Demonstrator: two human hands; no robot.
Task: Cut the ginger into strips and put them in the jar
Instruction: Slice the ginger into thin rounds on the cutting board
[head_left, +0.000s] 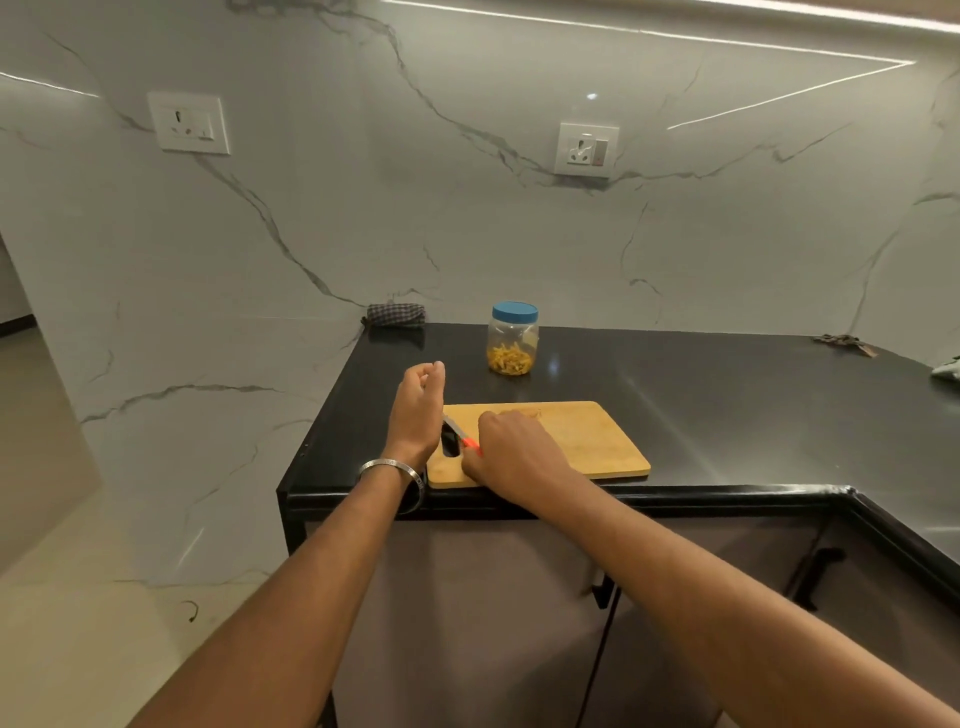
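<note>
A clear jar (512, 340) with a blue lid on it stands on the black counter behind the board, yellow ginger strips in its bottom. The wooden cutting board (582, 441) lies near the counter's front edge. My right hand (511, 452) is over the board's left part and grips a knife (460, 434) with an orange-red handle, its blade pointing left toward the board's handle hole. My left hand (418, 402) hovers at the board's left end, fingers loosely curled, holding nothing that I can see. A faint ginger residue (522, 413) marks the board's far edge.
The black counter (727, 405) runs right and turns toward me at the corner. A folded checked cloth (396, 315) lies at the back left against the marble wall. Small dark items (844, 343) sit at the back right. The counter's left edge drops to the floor.
</note>
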